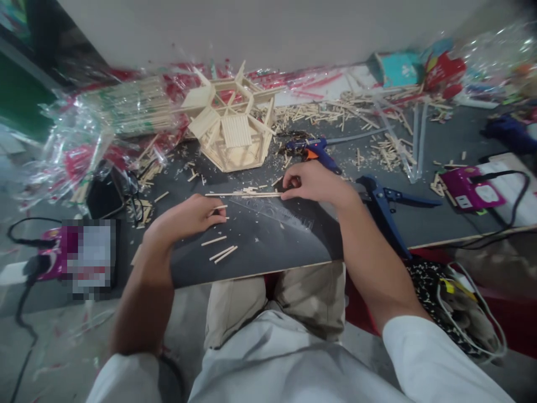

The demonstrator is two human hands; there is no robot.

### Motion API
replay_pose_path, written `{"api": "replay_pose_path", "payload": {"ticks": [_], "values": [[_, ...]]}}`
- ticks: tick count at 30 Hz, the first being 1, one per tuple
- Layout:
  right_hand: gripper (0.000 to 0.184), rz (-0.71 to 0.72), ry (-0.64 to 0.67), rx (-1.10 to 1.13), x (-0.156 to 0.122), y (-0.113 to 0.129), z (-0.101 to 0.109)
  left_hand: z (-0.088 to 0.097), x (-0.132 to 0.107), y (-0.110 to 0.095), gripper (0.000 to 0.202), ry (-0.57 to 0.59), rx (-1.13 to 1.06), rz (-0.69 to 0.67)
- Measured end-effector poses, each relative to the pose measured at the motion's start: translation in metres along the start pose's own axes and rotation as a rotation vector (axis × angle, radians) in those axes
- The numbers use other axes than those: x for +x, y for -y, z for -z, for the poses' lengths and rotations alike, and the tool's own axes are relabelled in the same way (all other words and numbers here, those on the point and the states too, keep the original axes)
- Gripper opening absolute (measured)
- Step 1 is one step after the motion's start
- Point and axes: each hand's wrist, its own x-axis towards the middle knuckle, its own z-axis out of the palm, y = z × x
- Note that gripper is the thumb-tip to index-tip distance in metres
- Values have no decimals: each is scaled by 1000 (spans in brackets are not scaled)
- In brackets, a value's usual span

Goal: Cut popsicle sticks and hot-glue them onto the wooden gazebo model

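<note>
My left hand (191,217) rests on a dark work board (268,240) with its fingers curled round short wooden sticks (221,208). My right hand (312,182) is closed in a pinch on the right end of a long thin stick assembly (245,194) that lies flat across the board. A few loose sticks (221,249) lie just in front of my left hand. A clear ruler (279,212) lies under the long sticks.
A hexagonal stick model (230,131) stands behind the board. A blue and orange glue gun (314,151) lies behind my right hand; blue cutters (384,204) lie to its right. Plastic wrapping, stick piles and a purple power strip (472,190) surround the board.
</note>
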Motion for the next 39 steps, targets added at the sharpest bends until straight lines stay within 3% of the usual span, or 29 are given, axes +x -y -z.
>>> {"api": "replay_pose_path", "payload": {"ticks": [6,11,14,17,20,25,29,32,36,39], "values": [[24,-28,50,-12,-2,-4,4,-2,-5,5,36,-71,155,0],[19,12,118,-36,-6,-16,12,8,-3,19,42,-345,316,306],[17,50,152,-54,-7,-20,12,9,6,16,44,-408,383,434],[22,76,166,-45,-8,-20,14,6,14,10,43,-405,342,437],[27,63,179,10,-11,-18,19,3,17,6,44,-493,261,447],[24,3,94,91,-14,-12,27,-4,15,-2,47,-583,163,474],[23,52,53,196,-15,-6,27,-12,16,-7,41,-674,106,348],[25,174,79,285,-15,2,19,-17,16,-10,37,-674,11,118],[28,306,80,476,-9,14,-5,-25,20,-20,33,-672,-181,-160],[28,375,-5,454,-2,19,-25,-33,27,-27,24,-687,-304,-291]]}}
